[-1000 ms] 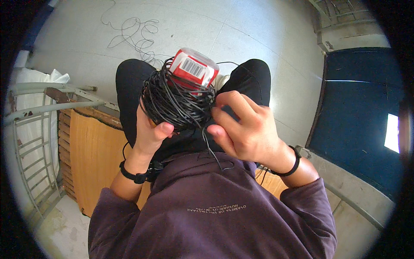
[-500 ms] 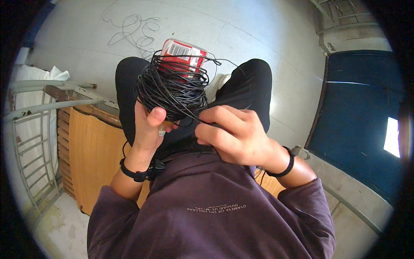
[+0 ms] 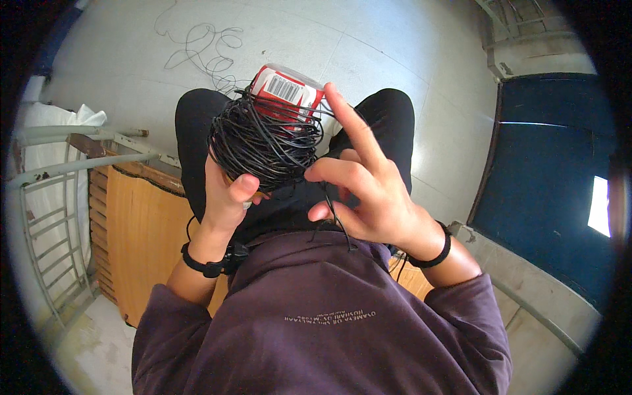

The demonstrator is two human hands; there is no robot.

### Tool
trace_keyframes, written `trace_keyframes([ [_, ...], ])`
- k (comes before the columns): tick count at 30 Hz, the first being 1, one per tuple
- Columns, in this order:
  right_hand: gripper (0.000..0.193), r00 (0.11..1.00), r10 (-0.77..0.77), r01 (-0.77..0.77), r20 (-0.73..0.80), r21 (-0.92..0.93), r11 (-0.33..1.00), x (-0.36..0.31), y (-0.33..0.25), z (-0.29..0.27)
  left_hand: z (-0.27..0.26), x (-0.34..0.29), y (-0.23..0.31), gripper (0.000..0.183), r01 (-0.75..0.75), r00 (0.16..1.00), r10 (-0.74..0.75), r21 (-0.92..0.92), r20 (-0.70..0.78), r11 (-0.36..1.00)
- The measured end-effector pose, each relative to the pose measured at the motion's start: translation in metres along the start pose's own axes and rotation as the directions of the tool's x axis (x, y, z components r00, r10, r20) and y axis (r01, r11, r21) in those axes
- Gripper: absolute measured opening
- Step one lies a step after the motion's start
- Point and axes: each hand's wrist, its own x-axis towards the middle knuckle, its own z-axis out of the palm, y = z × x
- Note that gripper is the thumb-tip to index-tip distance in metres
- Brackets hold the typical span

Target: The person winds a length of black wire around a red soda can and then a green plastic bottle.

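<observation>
My left hand (image 3: 227, 197) is closed around the lower end of a bottle-like container (image 3: 286, 91) with a red and white label and a barcode. A thick bundle of thin black wire (image 3: 266, 145) is wound round its middle, hiding much of it. My right hand (image 3: 368, 191) is at the bundle's right side with its fingers apart. Its index finger stretches up to the container's labelled edge, beside a strand, and another fingertip touches the wound wire. A loose wire end hangs by the thumb, over the dark shirt.
More thin wire (image 3: 209, 52) lies in loose loops on the tiled floor (image 3: 289, 29), beyond my knees. A metal bed frame (image 3: 85, 161) and a wooden board (image 3: 148, 243) stand at the left. On the right is a dark blue panel (image 3: 546, 151).
My right hand has gone from pinching the wire to spread fingers, its index reaching up to the container. A wire end now hangs free, and the container has tilted slightly to the right.
</observation>
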Motion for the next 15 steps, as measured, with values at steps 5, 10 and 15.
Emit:
trace_keyframes([
  [5, 0.026, 0.993, -0.112, 0.116, 0.045, -0.080, 0.990, -0.006, 0.000, -0.001, -0.008, -0.001, -0.004, 0.078, 0.088, 0.996, -0.089, -0.042, -0.019, 0.995],
  [10, 0.020, 0.987, -0.156, 0.157, 0.045, -0.028, 0.987, -0.013, -0.001, 0.007, -0.012, 0.004, -0.008, 0.074, 0.153, 0.977, -0.170, -0.126, -0.131, 0.980],
  [15, 0.018, 0.982, -0.190, 0.190, 0.001, -0.028, 0.981, -0.021, -0.003, 0.009, -0.028, 0.010, -0.007, 0.071, 0.215, 0.967, -0.250, -0.372, -0.046, 0.903],
])
